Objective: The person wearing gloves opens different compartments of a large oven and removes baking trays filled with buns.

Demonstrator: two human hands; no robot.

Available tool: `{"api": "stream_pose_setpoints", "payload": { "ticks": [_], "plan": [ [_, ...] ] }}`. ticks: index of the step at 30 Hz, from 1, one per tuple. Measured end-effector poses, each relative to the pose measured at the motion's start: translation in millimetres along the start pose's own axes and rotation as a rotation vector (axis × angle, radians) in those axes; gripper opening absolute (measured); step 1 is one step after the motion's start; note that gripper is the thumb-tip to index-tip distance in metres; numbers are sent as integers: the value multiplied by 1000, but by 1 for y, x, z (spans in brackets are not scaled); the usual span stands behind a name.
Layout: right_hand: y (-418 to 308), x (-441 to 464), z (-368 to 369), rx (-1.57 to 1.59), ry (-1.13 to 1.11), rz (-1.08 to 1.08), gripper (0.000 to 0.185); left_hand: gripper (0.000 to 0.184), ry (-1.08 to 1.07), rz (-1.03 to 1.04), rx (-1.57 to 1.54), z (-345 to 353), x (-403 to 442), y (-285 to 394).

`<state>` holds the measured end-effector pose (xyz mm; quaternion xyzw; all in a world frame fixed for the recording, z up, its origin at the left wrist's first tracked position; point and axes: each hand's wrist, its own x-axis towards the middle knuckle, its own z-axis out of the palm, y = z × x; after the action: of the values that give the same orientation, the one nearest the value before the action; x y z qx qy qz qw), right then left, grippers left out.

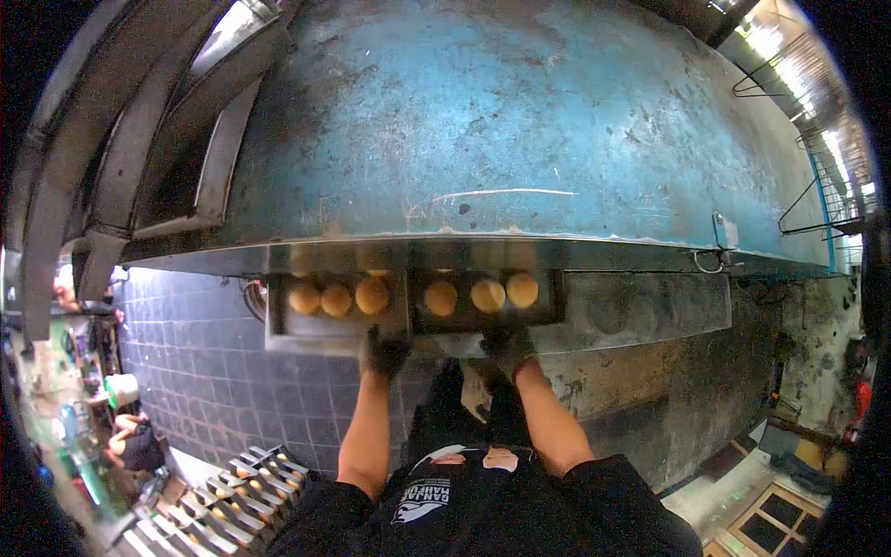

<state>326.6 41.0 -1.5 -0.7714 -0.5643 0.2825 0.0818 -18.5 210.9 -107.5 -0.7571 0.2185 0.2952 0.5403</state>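
Both my hands wear dark gloves and sit at the front rim of two baking trays, under the oven's lower edge. My left hand (385, 354) is closed at the rim of the left baking tray (325, 327), close to where the trays meet. My right hand (508, 351) is closed on the front rim of the dark right baking tray (455, 325). Round golden buns (372, 296) lie in the left tray, and more buns (441, 299) lie in the right one. The fingers are slightly blurred, and the oven hides the trays' back parts.
A large blue metal oven (483, 121) spans the view ahead. A metal ledge (650, 306) extends right of the trays. Dark metal bars (121, 167) stand at upper left. A rack of buns (223, 501) is at lower left, with a person (137, 444) beyond it on the tiled floor.
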Motion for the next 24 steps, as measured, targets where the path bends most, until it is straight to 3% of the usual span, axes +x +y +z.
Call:
{"api": "stream_pose_setpoints", "payload": {
  "ticks": [1, 2, 3, 5, 8, 9, 12, 17, 20, 24],
  "plan": [
    [44, 8, 59, 715, 29, 125, 36, 55, -105, 313, 646, -8, 0, -13],
    [88, 15, 118, 1430, 152, 228, 36, 56, -74, 677, 1156, -16, -2, -29],
    [93, 11, 94, 1448, 169, 276, 36, 57, -68, 853, 1296, -25, 1, -35],
    [93, 0, 34, 1069, 163, 385, 37, 59, -8, 1144, 1548, -45, 11, -40],
    [120, -11, -30, 617, 285, 494, 38, 63, 359, 1556, 2354, -82, 37, -42],
    [136, -15, -48, 546, 351, 532, 38, 64, 513, 1631, 2660, -94, 48, -44],
    [187, -31, -100, 377, 490, 607, 39, 67, 738, 1546, 3373, -133, 80, -66],
    [260, -51, -166, 244, 412, 550, 41, 74, 839, 1589, 3758, -177, 116, -108],
    [291, -59, -184, 317, 201, 431, 42, 74, 907, 1837, 3696, -186, 119, -127],
    [319, -70, -190, 425, -29, 317, 44, 63, 734, 2257, 3448, -170, 110, -133]
  ]
}}
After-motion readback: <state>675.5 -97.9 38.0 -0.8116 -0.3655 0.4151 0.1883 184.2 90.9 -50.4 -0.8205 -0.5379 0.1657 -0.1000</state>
